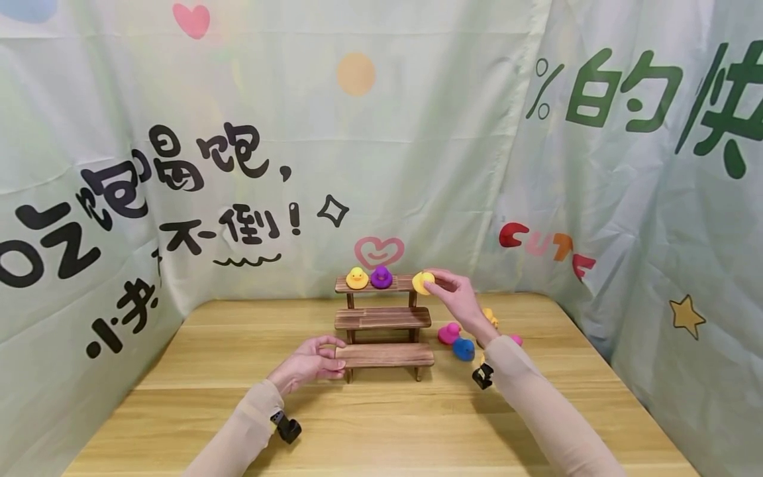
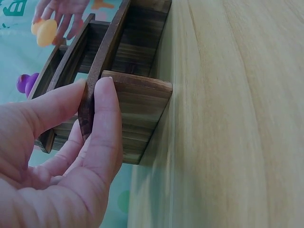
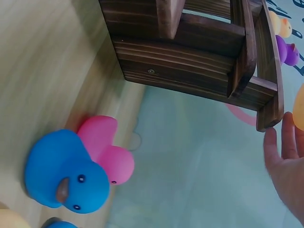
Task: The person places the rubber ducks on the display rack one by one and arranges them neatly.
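Your left hand (image 1: 306,364), low and left of centre in the head view, pinches the left end of the wooden stand's (image 1: 384,356) bottom shelf. Right of centre, your right hand (image 1: 460,301) grips a yellow duck (image 1: 422,283) at the top shelf's right end. Left along that shelf sit a purple duck (image 1: 381,278) and another yellow duck (image 1: 357,279); pink (image 1: 449,334) and blue ducks (image 1: 463,350) rest on the bench (image 1: 238,351).
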Available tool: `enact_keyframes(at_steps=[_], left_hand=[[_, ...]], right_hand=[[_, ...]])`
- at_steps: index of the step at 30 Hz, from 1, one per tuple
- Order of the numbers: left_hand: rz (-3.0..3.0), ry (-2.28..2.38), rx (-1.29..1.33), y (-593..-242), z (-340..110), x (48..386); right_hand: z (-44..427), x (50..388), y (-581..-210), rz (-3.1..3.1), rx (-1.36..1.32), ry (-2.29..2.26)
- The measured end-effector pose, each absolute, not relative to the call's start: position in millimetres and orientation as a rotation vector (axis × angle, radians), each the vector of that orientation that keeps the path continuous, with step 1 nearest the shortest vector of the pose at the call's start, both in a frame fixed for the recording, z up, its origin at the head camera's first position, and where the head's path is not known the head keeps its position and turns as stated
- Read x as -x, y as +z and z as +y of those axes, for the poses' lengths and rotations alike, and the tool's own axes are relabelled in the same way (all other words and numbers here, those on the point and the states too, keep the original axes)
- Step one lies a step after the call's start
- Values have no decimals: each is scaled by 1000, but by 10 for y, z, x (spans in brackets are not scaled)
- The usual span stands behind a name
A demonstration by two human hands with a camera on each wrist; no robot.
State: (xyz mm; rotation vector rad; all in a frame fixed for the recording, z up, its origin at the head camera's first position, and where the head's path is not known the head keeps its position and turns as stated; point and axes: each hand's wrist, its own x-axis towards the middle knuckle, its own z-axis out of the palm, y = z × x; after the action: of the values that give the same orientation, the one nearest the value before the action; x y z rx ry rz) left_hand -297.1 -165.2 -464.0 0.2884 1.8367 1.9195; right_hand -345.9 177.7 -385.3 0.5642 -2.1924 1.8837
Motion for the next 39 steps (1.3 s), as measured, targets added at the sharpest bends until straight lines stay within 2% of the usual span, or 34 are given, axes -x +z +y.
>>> enact_keyframes(at_steps=[19,39], left_hand=[[1847,1920,-298,-4646,-1654,2996],[1838,1918,-286,-4653,-1654,2983]], right_hand=[[1711,3686,-3763,-2293,-597,1816],[1576,3752,-3639,-2442,-637,1789]])
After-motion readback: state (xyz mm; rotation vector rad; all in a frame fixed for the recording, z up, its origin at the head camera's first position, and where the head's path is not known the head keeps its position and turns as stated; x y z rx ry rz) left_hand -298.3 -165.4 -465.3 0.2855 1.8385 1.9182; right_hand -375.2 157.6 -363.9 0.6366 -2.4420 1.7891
